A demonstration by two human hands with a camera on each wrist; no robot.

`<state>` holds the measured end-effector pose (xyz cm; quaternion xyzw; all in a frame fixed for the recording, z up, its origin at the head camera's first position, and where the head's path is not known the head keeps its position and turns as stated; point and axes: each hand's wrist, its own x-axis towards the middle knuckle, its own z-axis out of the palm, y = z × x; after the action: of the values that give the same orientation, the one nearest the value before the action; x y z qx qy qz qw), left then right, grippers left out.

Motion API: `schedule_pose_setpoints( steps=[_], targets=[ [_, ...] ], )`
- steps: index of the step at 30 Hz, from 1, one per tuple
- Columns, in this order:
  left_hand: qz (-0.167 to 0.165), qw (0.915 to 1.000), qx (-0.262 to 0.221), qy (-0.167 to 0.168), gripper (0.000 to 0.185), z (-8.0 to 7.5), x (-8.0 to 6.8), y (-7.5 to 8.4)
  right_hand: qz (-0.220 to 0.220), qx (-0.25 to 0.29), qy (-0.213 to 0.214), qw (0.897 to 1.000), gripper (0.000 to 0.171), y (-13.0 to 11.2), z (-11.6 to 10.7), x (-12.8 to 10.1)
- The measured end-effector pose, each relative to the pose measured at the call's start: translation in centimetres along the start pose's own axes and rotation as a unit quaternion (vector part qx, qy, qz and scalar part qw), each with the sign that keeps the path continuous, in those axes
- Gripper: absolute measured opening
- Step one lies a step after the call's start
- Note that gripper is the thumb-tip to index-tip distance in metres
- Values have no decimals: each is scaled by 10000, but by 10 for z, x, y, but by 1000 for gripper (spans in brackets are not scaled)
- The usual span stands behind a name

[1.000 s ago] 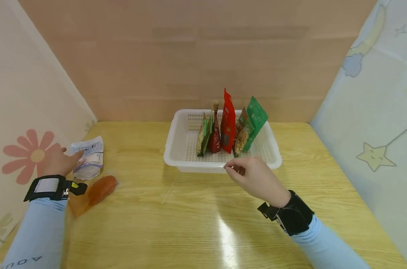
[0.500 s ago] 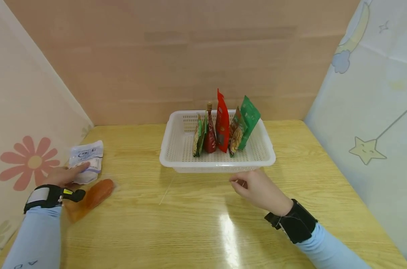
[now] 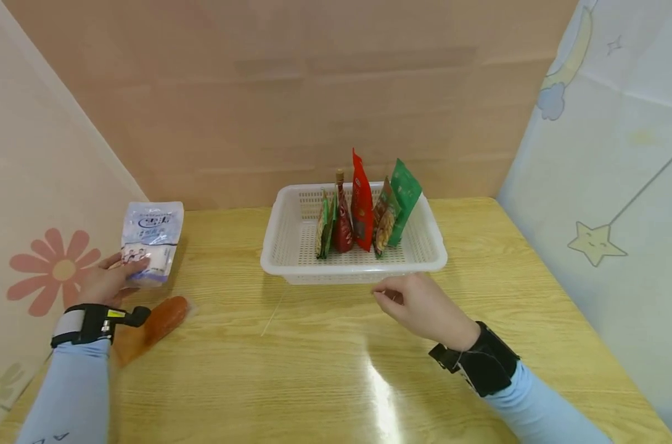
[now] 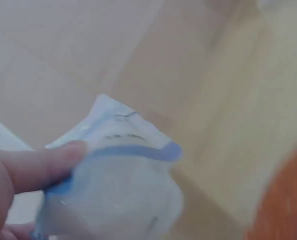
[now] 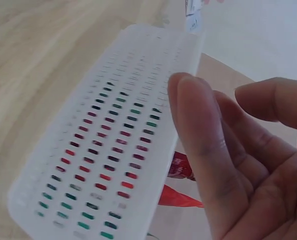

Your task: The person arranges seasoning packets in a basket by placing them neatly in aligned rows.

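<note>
Gripping a white and blue pouch [image 3: 151, 242], the left hand [image 3: 110, 282] is seen at about nine o'clock on the wooden table [image 3: 325, 357], with the thumb laid over the pouch's lower edge and the fingers curled behind it. The pouch is held upright, clear of the tabletop, close to the flower-printed side wall [image 3: 47, 203]. In the left wrist view the same pouch [image 4: 113, 195] is shown blurred, pinched under the thumb. An orange sausage-shaped pack [image 3: 164, 313] is found lying flat on the table just beside the left wrist, at about eight o'clock.

A white perforated basket [image 3: 291, 234] is placed at twelve o'clock, toward the back wall. Several items are stood upright in it side by side: a green packet [image 3: 322, 229], a dark red bottle [image 3: 342, 222], a tall red pouch [image 3: 361, 200], a nut packet [image 3: 384, 223] and a green pouch [image 3: 405, 196].

The right hand [image 3: 419, 305] is held just in front of the basket's near rim, at about five o'clock from it. Its fingers are loosely curled and nothing is grasped; in the right wrist view the fingers [image 5: 203, 150] are seen close beside the basket's wall [image 5: 103, 160], but whether it is touched cannot be told.
</note>
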<state>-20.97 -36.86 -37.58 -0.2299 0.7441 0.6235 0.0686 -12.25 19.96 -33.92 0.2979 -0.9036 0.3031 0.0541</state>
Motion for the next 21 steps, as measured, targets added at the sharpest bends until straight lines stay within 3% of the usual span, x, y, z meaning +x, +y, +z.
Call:
schedule_pose_setpoints(
  steps=[3,5,8,13,16,21],
  targets=[
    [450,9933,-1062,-31,105,15,-13,15,-5,3,95,10000,13,-6,-5,6],
    [787,9871,-1377,-208,100,27,-24,28,20,25,177,9998,13,-10,-8,10],
    [1290,9803,-1436,-420,96,48,-43,45,79,70,319,9994,14,-17,-15,15],
    [2053,9588,-1705,-970,85,81,-71,63,238,314,467,9981,17,-27,-23,24],
    [2254,9503,-1777,-1208,80,104,-85,67,353,543,452,9969,18,-30,-25,29],
    [2288,9516,-1536,-1362,81,142,-104,64,504,1216,286,9909,22,-28,-21,35]
  ],
)
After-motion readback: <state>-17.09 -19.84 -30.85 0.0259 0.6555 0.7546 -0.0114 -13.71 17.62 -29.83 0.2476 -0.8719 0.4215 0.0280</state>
